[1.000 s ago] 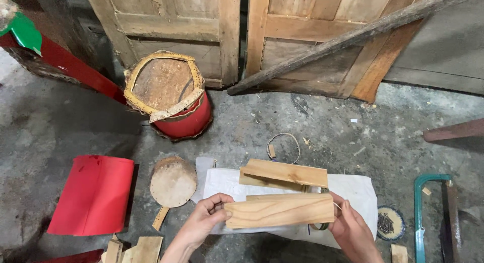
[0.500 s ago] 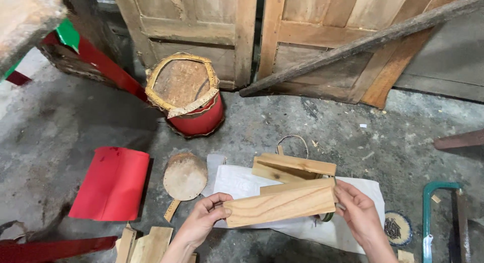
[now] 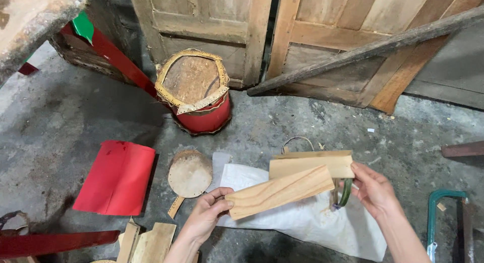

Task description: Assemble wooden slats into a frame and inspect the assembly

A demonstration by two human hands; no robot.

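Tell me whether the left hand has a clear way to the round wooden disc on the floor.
Probably yes: the round wooden disc lies just beyond the left hand with nothing between, though that hand grips the wooden board.
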